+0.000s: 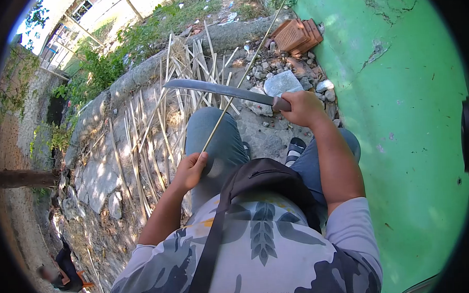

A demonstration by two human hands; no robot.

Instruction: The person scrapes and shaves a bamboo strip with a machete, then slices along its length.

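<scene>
My right hand (300, 109) is closed around the dark handle of a machete (217, 89), whose long curved blade points left. In my left hand (191, 170) is the lower end of a thin bamboo strip (245, 74), pinched between thumb and fingers above my left knee. The strip slants up and right past the top of the view. Near the middle of its length the blade crosses it; whether the two touch I cannot tell. Beyond my knees, many split bamboo strips (164, 118) lie loosely on the ground.
A green wall (399, 140) rises close on my right. Stacked terracotta tiles (295, 37), rubble and a pale stone block (283, 84) lie along it. A low concrete kerb (144, 72) runs beyond the strips. Another person (66, 271) is at the lower left. A black bag (266, 179) lies across my lap.
</scene>
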